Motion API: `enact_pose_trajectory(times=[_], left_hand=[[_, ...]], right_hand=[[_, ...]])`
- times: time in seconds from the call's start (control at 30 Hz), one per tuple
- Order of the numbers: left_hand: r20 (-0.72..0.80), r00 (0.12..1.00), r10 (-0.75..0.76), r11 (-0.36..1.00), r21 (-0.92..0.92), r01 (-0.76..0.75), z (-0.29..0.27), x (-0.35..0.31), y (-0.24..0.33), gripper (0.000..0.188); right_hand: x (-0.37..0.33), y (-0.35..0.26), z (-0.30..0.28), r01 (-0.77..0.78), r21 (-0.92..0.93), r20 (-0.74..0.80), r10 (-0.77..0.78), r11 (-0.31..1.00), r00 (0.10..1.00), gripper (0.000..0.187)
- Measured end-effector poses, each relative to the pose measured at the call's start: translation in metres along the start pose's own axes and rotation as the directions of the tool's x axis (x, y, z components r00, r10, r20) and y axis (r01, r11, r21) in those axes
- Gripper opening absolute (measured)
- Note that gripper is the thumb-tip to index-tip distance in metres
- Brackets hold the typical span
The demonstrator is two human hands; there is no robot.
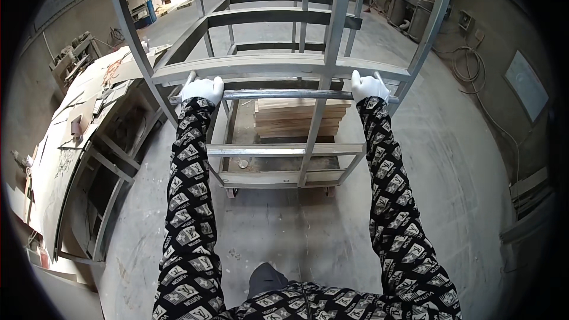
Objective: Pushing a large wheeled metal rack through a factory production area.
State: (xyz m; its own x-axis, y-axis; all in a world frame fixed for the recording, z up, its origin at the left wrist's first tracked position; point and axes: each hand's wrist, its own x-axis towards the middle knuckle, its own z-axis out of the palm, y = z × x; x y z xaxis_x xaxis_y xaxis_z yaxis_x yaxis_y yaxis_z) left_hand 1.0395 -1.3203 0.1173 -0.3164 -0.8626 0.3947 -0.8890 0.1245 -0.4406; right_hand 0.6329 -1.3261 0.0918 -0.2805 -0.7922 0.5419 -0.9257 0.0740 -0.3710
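Observation:
Both my arms reach forward in black sleeves with a pale pattern. My left hand [203,89], in a white glove, is closed round the left end of a round metal push bar [284,94]. Near the bar's right end my right hand [370,88], also white-gloved, is wrapped round it. The bar is fixed to a tall grey metal cart [249,70] with upright posts and crossbars. Low inside the cart lies a stack of wooden boards [299,117], seen through the frame. A small round object [243,164] sits on its lower deck.
A long workbench [70,127] littered with tools and scraps runs along the left. On the right, a coiled hose [470,70] hangs by the wall near large grey containers [409,15]. People are far off at the back left. Grey concrete floor [435,136] surrounds the cart.

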Motion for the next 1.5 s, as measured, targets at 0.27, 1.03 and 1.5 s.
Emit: enact_pose_trajectory(times=[0.27, 1.03, 1.5], left_hand=[[-0.117, 0.993, 0.013, 1.0, 0.024, -0.01, 0.008, 0.006, -0.011, 0.016], [0.002, 0.984, -0.179, 0.955, -0.241, 0.175, 0.0, 0.007, 0.013, 0.026], [0.069, 0.988, -0.141, 0.956, -0.248, 0.154, -0.011, 0.004, 0.014, 0.048]], right_hand=[[0.01, -0.008, -0.004, 0.048, -0.02, -0.032, -0.048, 0.999, 0.998, 0.053], [0.017, 0.009, 0.008, -0.112, -0.025, 0.095, 0.114, 0.993, 0.989, 0.053], [0.013, 0.015, 0.019, -0.114, -0.068, 0.144, 0.123, 0.991, 0.982, 0.054]])
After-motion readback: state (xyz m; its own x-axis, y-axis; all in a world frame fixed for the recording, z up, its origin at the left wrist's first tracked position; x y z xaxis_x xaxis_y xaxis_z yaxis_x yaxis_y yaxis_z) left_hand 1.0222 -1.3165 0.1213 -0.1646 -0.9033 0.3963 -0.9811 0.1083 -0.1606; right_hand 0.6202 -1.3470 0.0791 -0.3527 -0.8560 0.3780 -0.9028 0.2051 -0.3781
